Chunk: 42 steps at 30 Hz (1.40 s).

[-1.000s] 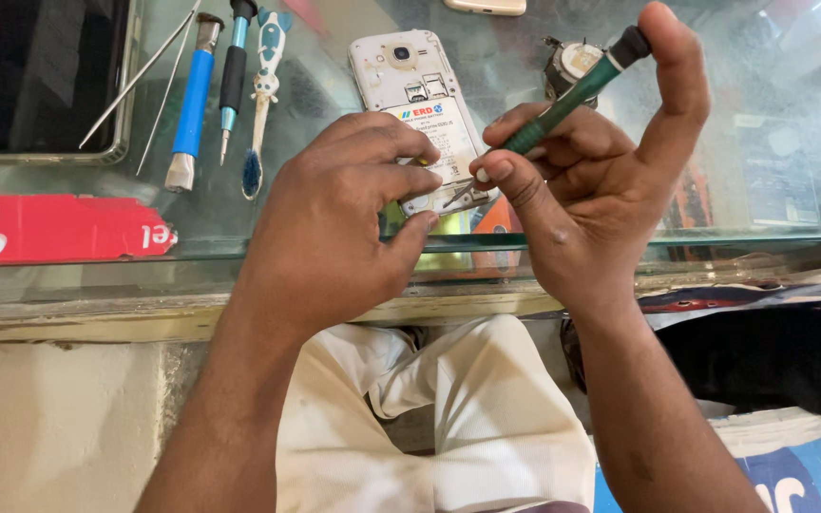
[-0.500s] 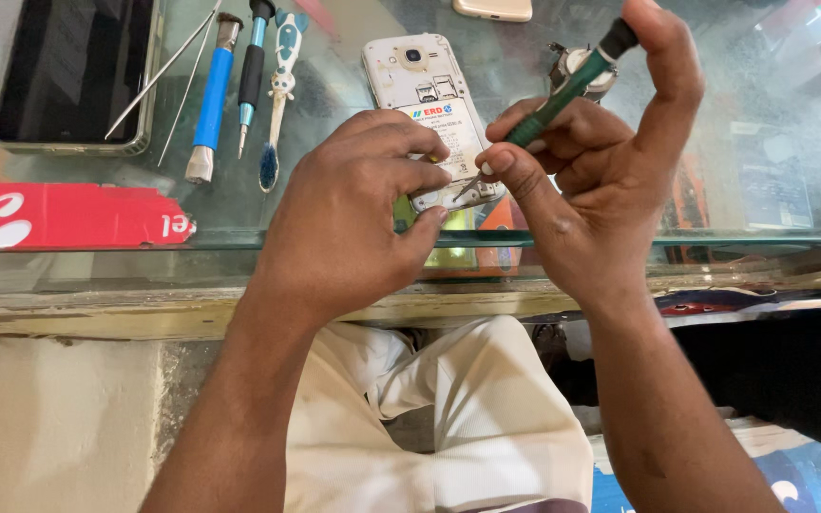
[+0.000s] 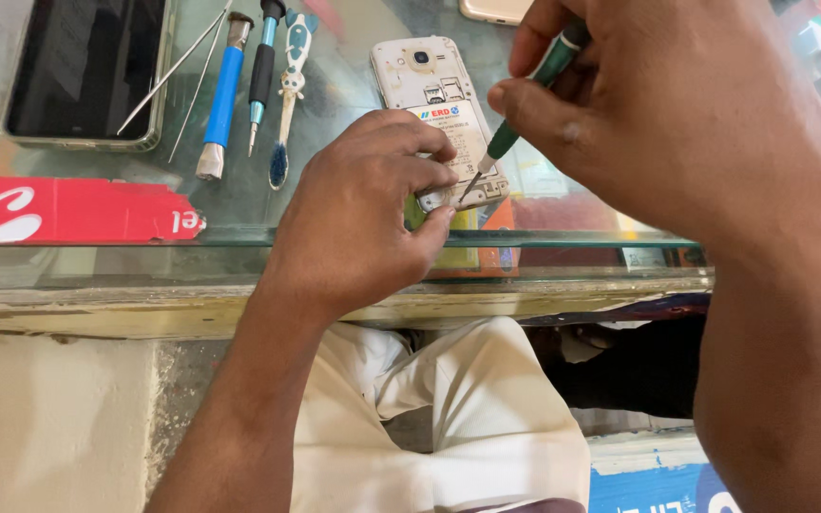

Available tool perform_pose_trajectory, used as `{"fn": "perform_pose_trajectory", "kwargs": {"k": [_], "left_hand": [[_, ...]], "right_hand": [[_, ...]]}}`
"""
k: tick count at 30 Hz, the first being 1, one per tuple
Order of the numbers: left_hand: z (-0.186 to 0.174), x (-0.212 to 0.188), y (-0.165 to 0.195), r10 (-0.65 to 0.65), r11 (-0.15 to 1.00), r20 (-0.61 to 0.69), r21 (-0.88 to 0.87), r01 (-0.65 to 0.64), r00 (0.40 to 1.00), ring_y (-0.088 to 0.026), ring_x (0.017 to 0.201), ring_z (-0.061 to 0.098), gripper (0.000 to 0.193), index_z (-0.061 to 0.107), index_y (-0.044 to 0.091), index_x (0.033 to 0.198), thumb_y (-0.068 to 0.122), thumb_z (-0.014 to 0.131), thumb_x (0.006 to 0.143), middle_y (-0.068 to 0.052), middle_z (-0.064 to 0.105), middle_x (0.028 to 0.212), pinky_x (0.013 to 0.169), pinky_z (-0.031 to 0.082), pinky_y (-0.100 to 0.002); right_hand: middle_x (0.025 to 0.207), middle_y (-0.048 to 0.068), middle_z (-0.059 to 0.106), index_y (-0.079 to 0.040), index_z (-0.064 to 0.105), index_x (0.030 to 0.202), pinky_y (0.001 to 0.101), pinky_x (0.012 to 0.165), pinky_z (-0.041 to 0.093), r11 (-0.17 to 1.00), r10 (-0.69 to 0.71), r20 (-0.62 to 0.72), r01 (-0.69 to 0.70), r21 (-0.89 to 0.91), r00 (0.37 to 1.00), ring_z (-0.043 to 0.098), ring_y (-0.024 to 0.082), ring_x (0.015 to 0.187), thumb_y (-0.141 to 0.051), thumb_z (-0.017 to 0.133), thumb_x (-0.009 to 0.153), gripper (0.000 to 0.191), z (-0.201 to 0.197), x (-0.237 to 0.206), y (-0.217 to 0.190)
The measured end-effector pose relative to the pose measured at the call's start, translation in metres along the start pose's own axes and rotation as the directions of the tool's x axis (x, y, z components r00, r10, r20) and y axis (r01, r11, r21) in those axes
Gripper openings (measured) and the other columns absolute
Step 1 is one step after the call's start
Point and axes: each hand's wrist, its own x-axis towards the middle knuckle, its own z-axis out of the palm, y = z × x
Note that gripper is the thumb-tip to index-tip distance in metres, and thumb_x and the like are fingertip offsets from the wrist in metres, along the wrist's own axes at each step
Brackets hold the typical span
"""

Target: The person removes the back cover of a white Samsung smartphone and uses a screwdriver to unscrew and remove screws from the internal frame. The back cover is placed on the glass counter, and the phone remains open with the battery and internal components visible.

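Observation:
A white phone (image 3: 427, 85) lies face down on the glass counter (image 3: 239, 204) with its back cover off and the battery showing. My left hand (image 3: 358, 214) pinches the phone's near end between thumb and fingers. My right hand (image 3: 658, 114) grips a green-handled screwdriver (image 3: 525, 95), held slanted. Its metal tip touches the phone's lower right corner, close to my left fingertips.
Left of the phone lie tweezers (image 3: 173, 71), a blue-handled tool (image 3: 220, 95), a dark screwdriver (image 3: 260, 76) and a small brush (image 3: 287, 95). A dark phone (image 3: 83, 71) rests at far left, a red sticker strip (image 3: 59, 211) along the counter edge. My white-clothed lap (image 3: 448, 418) is below.
My head has come closer, so the hands look larger. My right hand has risen and tipped the screwdriver steeper, its tip still on the phone's lower end. My left hand keeps its hold.

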Motion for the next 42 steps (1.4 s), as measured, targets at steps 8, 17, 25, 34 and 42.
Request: {"fn": "perform_pose_trajectory", "kwargs": {"k": [8,17,25,34,42], "left_hand": [[-0.001,0.0,0.001,-0.003,1.0,0.007,-0.005,0.003,1.0,-0.026,0.116,0.065,0.017,0.08,0.003,0.094,0.009,0.079,0.078,-0.007,0.074,0.112,0.1,0.051,-0.038],[-0.003,0.001,0.001,-0.002,1.0,0.011,-0.023,0.002,1.0,-0.026,0.115,0.066,0.018,0.079,0.003,0.096,0.008,0.078,0.078,-0.008,0.074,0.112,0.1,0.052,-0.038],[-0.002,0.001,0.0,-0.004,1.0,0.0,-0.028,0.004,1.0,-0.026,0.113,0.067,0.017,0.079,0.003,0.094,0.007,0.078,0.078,-0.008,0.075,0.111,0.097,0.053,-0.037],[-0.003,0.002,0.0,-0.015,0.999,0.017,-0.034,0.015,1.0,-0.026,0.112,0.068,0.016,0.079,0.003,0.096,0.007,0.078,0.08,-0.007,0.074,0.111,0.096,0.054,-0.036],[-0.003,0.0,0.002,-0.018,0.999,0.012,-0.037,0.018,1.0,-0.026,0.116,0.066,0.018,0.079,0.003,0.095,0.007,0.079,0.077,-0.008,0.075,0.113,0.1,0.052,-0.037]], "right_hand": [[0.073,0.009,0.073,-0.007,0.075,0.099,0.0313,0.049,0.059,0.945,0.322,0.407,-0.318,-0.08,0.854,0.071,0.015,0.061,-0.038,0.073,0.097,0.031,-0.005,0.025,-0.004],[0.084,0.004,0.077,-0.012,0.08,0.099,0.0319,0.063,0.057,0.99,0.034,0.456,0.033,-0.139,0.889,0.071,0.016,0.071,-0.019,0.08,0.085,0.015,-0.012,0.018,0.01],[0.071,0.008,0.072,-0.014,0.075,0.101,0.0385,0.06,0.053,0.948,-0.015,0.385,0.136,-0.289,0.923,0.069,0.024,0.063,-0.027,0.078,0.096,0.014,-0.009,0.006,-0.002],[0.078,0.009,0.072,-0.011,0.076,0.094,0.0386,0.057,0.052,0.993,-0.07,0.326,0.098,-0.071,0.943,0.068,0.024,0.061,-0.009,0.084,0.074,0.022,-0.007,0.007,-0.007],[0.095,0.014,0.062,0.002,0.057,0.109,0.0382,0.061,0.055,0.967,-0.169,0.012,0.163,0.197,0.986,0.076,0.025,0.088,0.0,0.088,0.076,0.045,-0.005,-0.001,-0.006]]}}
